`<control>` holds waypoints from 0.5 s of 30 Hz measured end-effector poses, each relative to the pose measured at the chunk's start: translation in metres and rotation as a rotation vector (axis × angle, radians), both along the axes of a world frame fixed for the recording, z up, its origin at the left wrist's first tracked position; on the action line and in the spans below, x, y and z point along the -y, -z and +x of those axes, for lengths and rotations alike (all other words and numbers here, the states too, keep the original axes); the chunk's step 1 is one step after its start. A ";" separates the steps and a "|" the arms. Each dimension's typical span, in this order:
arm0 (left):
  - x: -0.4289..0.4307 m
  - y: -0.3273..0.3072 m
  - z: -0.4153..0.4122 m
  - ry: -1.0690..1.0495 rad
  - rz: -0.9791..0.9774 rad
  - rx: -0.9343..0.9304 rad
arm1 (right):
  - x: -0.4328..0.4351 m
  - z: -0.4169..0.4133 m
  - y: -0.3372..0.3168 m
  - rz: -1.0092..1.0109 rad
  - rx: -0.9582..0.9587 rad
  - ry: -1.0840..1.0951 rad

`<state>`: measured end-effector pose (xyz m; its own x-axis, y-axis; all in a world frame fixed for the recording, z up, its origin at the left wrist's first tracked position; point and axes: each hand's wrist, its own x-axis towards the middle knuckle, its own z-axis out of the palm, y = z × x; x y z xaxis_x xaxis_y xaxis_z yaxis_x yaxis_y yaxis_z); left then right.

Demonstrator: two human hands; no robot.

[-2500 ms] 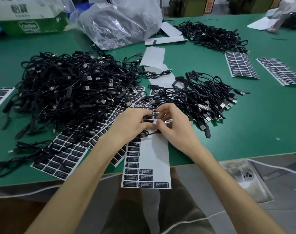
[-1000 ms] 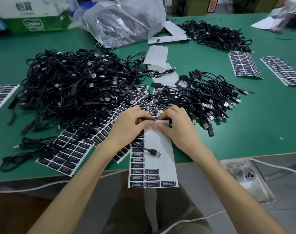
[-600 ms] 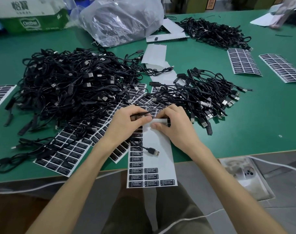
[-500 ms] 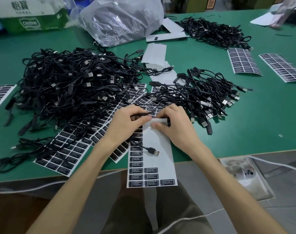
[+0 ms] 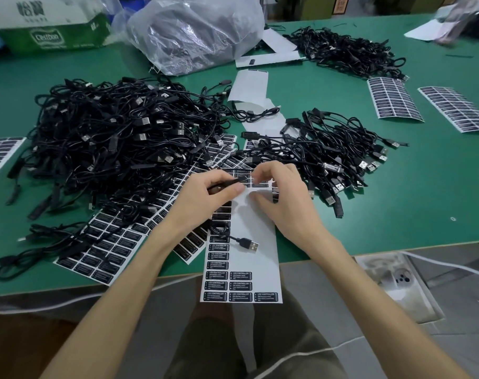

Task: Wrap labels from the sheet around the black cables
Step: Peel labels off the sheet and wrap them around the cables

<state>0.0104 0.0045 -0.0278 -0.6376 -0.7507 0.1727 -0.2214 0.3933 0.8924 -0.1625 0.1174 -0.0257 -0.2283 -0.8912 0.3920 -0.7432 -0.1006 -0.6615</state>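
Head view, only angle there is. Left hand point(image 5: 205, 199) pinches a thin black USB cable point(image 5: 245, 242) between thumb and fingers, with its plug end trailing loose onto the long white backing sheet of black labels point(image 5: 250, 222), which hangs over the near edge of the green table point(image 5: 410, 201).

Right hand point(image 5: 283, 201) is curled, and looks to be pinching one small black sticker label point(image 5: 260, 184) at the sheet's far end.

My guess is the cable's light and floppy, so hold it close to the wrap spot. The label's flimsy and tacky, so take it by a corner.
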 end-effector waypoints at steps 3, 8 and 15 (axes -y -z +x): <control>-0.002 -0.002 0.001 0.024 0.015 0.007 | -0.001 0.001 0.000 -0.035 0.006 -0.028; -0.004 -0.005 0.002 0.037 0.023 0.014 | -0.001 0.003 -0.002 -0.041 0.036 -0.101; -0.004 -0.005 0.002 0.033 0.020 0.029 | -0.003 0.004 -0.004 -0.054 0.066 -0.098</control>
<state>0.0128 0.0085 -0.0232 -0.6667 -0.7322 0.1389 -0.2344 0.3829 0.8935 -0.1587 0.1200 -0.0216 -0.1684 -0.8886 0.4267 -0.6832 -0.2068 -0.7003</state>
